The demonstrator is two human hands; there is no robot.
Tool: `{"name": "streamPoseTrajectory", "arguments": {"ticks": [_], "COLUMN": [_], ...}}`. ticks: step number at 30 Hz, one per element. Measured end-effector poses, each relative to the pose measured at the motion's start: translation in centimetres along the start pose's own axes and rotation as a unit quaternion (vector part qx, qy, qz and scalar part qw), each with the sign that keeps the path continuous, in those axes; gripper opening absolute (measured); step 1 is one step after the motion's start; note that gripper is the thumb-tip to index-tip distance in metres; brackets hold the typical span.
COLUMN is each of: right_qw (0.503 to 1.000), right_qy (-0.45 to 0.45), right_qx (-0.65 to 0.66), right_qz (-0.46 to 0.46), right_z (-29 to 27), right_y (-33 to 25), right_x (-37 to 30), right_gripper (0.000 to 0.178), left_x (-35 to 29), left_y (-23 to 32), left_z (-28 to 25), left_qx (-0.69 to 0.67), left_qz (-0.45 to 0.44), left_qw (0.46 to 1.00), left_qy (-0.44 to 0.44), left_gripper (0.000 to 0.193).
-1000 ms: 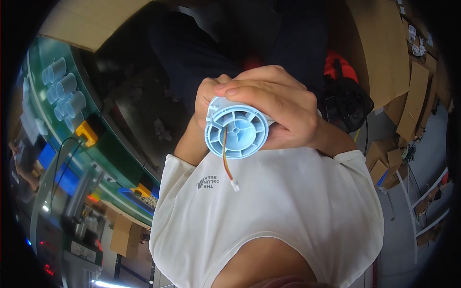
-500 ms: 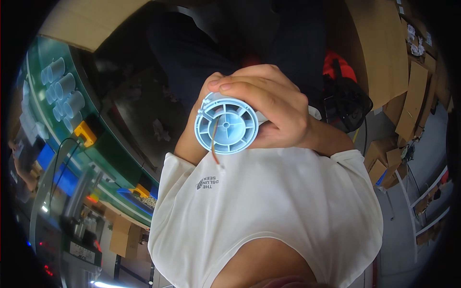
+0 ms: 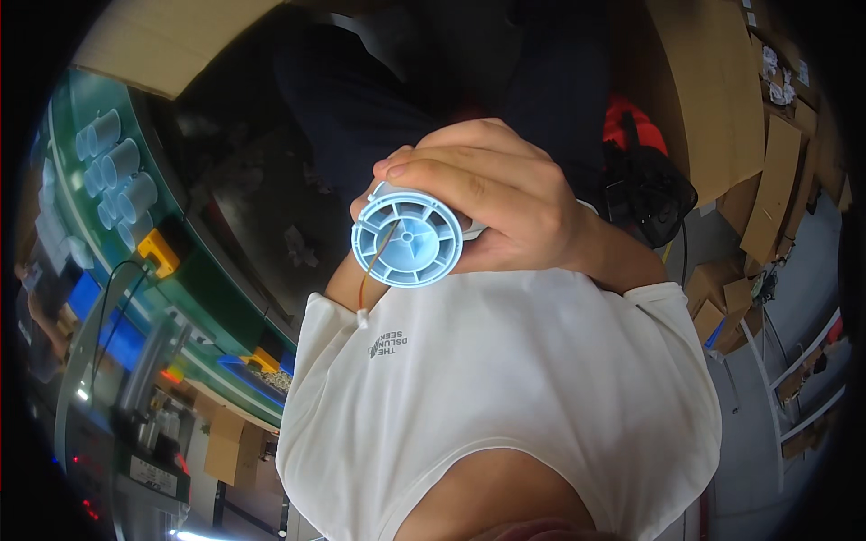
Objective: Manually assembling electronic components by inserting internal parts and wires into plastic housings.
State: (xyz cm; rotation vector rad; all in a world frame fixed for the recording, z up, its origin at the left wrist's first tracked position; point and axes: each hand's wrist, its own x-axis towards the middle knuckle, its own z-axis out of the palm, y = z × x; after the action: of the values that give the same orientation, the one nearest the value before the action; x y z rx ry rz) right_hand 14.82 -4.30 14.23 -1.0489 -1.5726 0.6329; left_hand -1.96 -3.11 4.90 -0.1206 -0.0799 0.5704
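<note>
In front of my chest, I hold a light blue round plastic housing (image 3: 408, 275) with both hands. Its open end faces up and shows spokes around a central cup. A thin reddish-brown wire (image 3: 363, 290) trails out of it, ending in a small white connector (image 3: 363, 318). My right hand (image 3: 505, 194) is closed round the housing's far and right side, fingers reaching over its top edge. Pressed against the left side is my left hand (image 3: 362, 200), mostly hidden behind the housing; only part of it shows, and its fingers are out of sight.
At left runs a green workbench (image 3: 203, 270) bearing several light blue cups (image 3: 120, 162), yellow brackets (image 3: 160, 253) and a blue tray (image 3: 248, 374). Cardboard boxes (image 3: 722, 90) stand at right, near a black bag (image 3: 645, 194). Another person's arm (image 3: 47, 320) shows at far left.
Both hands have shifted slightly left with the housing, which has tilted a little. The wire and its connector have swung left.
</note>
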Motion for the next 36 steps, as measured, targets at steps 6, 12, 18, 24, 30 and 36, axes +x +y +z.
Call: {"name": "streamPoseTrajectory", "arguments": {"ticks": [6,12,18,24,30,36], "right_qw": [0.998,0.974,0.908,0.890,0.924,0.963], "right_qy": [-0.044,-0.119,-0.240,-0.204,-0.321,-0.218], "right_qx": [0.053,0.189,0.277,0.240,0.108,-0.001], "right_qz": [0.008,0.030,0.204,0.328,0.178,-0.157], "right_z": [-0.8,-2.4,-1.3,0.7,3.4,8.7], "right_y": [0.8,2.2,3.1,4.7,2.1,0.6], "right_x": [0.3,1.8,2.2,-1.3,1.0,13.0], "right_gripper": [0.060,0.021,0.011,0.017,0.009,0.013], "left_x": [-0.2,0.0,0.0,-3.3,-4.8,-4.7], "left_y": [0.1,2.7,2.8,3.9,6.8,8.4], "left_z": [0.0,-0.4,1.8,-4.5,-3.4,-4.6], "left_qx": [0.032,0.271,0.336,0.382,0.331,0.110], "left_qz": [0.026,-0.078,-0.086,-0.136,-0.095,0.208], "left_qw": [0.998,0.959,0.937,0.899,0.920,0.957], "left_qy": [0.050,0.038,0.037,0.165,0.187,0.171], "left_gripper": [0.042,0.034,0.029,0.028,0.021,0.024]}}
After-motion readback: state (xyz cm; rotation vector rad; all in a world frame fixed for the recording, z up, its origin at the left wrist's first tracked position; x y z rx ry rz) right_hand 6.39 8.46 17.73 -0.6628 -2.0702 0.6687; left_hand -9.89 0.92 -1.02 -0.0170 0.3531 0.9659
